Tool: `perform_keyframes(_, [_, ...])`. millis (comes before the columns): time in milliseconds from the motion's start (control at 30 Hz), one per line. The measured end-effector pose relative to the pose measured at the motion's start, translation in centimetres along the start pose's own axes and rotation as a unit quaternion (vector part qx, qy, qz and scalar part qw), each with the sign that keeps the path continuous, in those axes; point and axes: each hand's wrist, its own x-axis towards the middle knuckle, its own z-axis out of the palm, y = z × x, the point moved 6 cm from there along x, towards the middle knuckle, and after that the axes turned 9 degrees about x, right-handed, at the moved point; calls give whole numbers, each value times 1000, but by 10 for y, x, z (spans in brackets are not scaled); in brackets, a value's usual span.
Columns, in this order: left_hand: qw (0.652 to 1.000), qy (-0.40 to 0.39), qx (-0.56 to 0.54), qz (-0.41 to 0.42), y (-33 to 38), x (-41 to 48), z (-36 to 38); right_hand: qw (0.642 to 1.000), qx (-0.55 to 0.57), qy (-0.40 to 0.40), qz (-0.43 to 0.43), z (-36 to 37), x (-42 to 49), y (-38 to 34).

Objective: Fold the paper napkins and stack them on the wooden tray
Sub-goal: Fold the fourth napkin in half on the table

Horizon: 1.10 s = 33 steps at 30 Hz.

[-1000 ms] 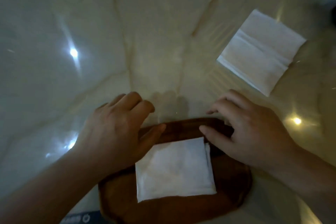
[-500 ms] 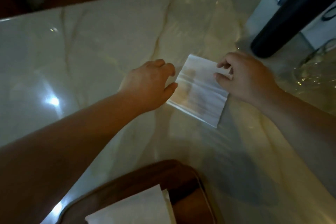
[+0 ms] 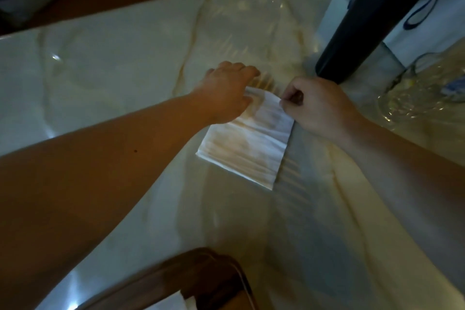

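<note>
A white paper napkin (image 3: 247, 145) lies on the marble table, its far edge lifted off the surface. My left hand (image 3: 226, 92) grips the far left corner of that edge. My right hand (image 3: 315, 106) pinches the far right corner between thumb and fingers. The near part of the napkin still rests flat. At the bottom edge of the view sits the dark wooden tray (image 3: 208, 274), with a corner of a folded white napkin (image 3: 171, 303) lying in it.
A thick black post (image 3: 352, 43) stands just beyond my right hand. A clear glass vessel (image 3: 422, 93) is at the far right. The marble table's far edge (image 3: 125, 5) runs along the top, with dark wood behind it.
Both hands left the tray, reached out to the loose napkin, took hold of its far corners and raised that edge. The view tilted up, so the tray dropped to the bottom.
</note>
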Motion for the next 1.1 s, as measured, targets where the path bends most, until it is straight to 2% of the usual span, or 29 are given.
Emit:
perform_keyframes(167, [1000, 17, -9, 1, -6, -14, -20, 998, 44, 20, -39, -10, -10, -18])
perform_keyframes(300, [995, 95, -15, 35, -8, -49, -45, 992, 76, 21, -99, -17, -30, -45])
perform_keyframes(367, [992, 110, -6, 55, -7, -69, -51, 991, 65, 14, -114, -15, -41, -54])
perform_keyframes(533, [992, 63, 30, 108, 5, -106, -43, 988, 27, -54, -144, 4, -70, -63])
perform_keyframes(667, [991, 36, 12, 126, 8, -125, -33, 980, 12, -123, -155, 16, -83, -58])
perform_keyframes(767, [994, 40, -34, 92, 3, -127, -33, 981, 44, -119, -143, 12, -82, -52])
perform_keyframes(867, [994, 72, -87, 14, -14, -116, -31, 992, 91, -41, -81, 2, -68, -37])
perform_keyframes(933, [992, 77, -92, -33, -26, -105, -25, 997, 74, -5, -35, 1, -56, -24])
perform_keyframes(1000, [996, 39, -53, -65, -34, -94, -13, 999, 26, -25, -5, 9, -47, -16])
perform_keyframes(1100, [998, 0, -10, -62, -33, -85, 1, 997, -23, -72, 0, 20, -42, -17])
